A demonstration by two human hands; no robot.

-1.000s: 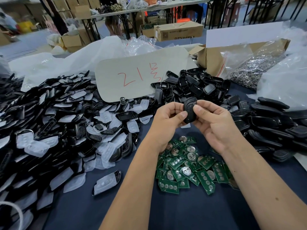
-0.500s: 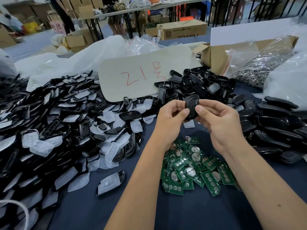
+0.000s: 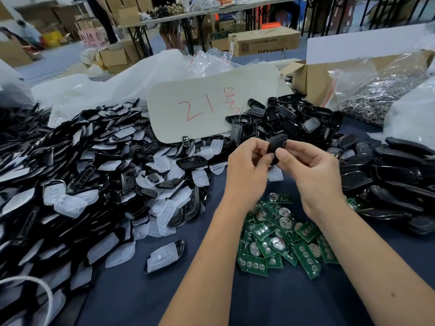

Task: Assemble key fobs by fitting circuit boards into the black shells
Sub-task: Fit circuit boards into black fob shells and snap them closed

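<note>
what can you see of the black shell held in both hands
The black shell is a small rounded piece, plastic by its look, dark and slightly glossy. It is held in the air above the green circuit boards, pinched between the left hand and the right hand. Its inside is hidden.

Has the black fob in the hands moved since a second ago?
Yes, slightly. The black fob now sits farther above the green circuit boards and nearer the lower edge of the marked card.

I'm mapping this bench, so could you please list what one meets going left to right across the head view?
Heap of shells with white pads → lone padded shell → green circuit boards → row of black shells.
</note>
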